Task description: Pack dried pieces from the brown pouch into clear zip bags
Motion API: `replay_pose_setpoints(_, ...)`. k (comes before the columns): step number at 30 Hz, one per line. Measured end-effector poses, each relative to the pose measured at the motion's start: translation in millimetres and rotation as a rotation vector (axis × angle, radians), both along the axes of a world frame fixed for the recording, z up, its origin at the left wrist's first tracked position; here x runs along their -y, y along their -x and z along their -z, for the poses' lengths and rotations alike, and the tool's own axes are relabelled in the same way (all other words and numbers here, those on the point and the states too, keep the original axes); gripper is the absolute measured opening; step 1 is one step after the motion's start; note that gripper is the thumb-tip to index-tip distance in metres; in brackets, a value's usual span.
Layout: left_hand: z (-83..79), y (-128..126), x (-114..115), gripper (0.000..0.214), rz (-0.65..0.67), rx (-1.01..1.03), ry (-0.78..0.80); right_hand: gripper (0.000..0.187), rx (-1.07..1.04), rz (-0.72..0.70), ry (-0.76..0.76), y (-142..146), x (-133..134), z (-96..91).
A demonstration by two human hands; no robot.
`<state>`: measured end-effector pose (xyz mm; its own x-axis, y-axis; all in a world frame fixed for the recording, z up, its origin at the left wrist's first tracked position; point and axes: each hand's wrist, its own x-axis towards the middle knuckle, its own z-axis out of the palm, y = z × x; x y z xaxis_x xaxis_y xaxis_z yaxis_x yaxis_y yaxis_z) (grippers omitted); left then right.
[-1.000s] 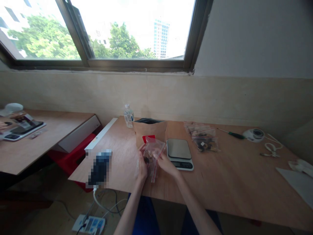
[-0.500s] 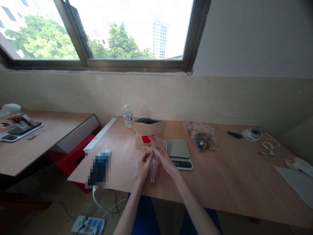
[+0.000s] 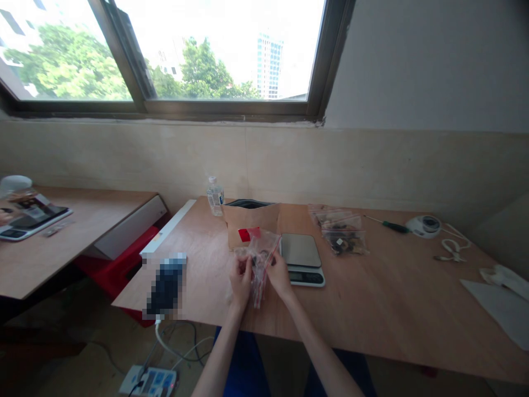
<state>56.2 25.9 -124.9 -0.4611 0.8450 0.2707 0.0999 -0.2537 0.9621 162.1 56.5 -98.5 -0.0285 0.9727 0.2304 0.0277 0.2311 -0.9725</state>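
Between my two hands is a clear zip bag (image 3: pixel 264 242) with a red stripe along its edge. My right hand (image 3: pixel 278 273) pinches that striped edge. My left hand (image 3: pixel 241 275) is closed at the bag's left side, on thin clear plastic; I cannot tell whether it is the same bag. Something small and dark shows in the clear plastic between the hands. Behind them stands an open brown paper pouch (image 3: pixel 270 219) with a red label (image 3: pixel 244 235). Right of my right hand sits a kitchen scale (image 3: pixel 301 251), its plate bare.
Zip bags of small dark parts (image 3: pixel 345 231) lie right of the scale. Farther right are a screwdriver (image 3: pixel 394 226), a white round device (image 3: pixel 424 226) and a cable (image 3: pixel 452 251). A water bottle (image 3: pixel 215 197) stands at the back. A pixelated phone-like object (image 3: pixel 167 284) is at the left edge.
My right hand has moved slightly away from my left, spreading the bag between them. The dark thing in the plastic shows more clearly. Pouch and scale have stayed put.
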Motion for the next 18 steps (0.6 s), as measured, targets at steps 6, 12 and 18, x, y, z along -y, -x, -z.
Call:
replay_pose_setpoints(6, -3.6, -0.5, 1.0, 0.024, -0.073, 0.02, -0.026, 0.028, -0.164, 0.094, 0.037, -18.4, 4.5, -24.4)
replay_pose_setpoints(12, -7.3, -0.9, 1.3, 0.022, -0.065, 0.026, -0.034, 0.034, -0.296, 0.176, -0.094, -28.9, -33.9, -78.6)
replay_pose_setpoints(18, -4.1, -1.1, 1.4, 0.021, -0.044, 0.063, -0.033, 0.025, 0.111, 0.126, -0.619, -3.1, -83.5, -146.7)
